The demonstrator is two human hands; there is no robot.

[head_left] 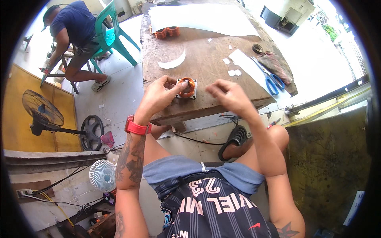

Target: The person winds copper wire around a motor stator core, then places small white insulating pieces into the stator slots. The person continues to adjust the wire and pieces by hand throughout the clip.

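Note:
A small square motor stator with copper windings (187, 88) lies near the front edge of a worn wooden table (206, 67). My left hand (158, 97) holds it, thumb and fingers on its left side and top. My right hand (228, 95) hovers just to the right of it, fingers pinched together; whether something thin is between them I cannot tell. A red watch is on my left wrist.
Blue-handled scissors (270, 79), white paper strips and small cut pieces (234, 72), a tape roll (257, 48), a rag and two more copper coils (166, 32) lie on the table. Another person sits on a green chair at far left. Fans stand on the floor left.

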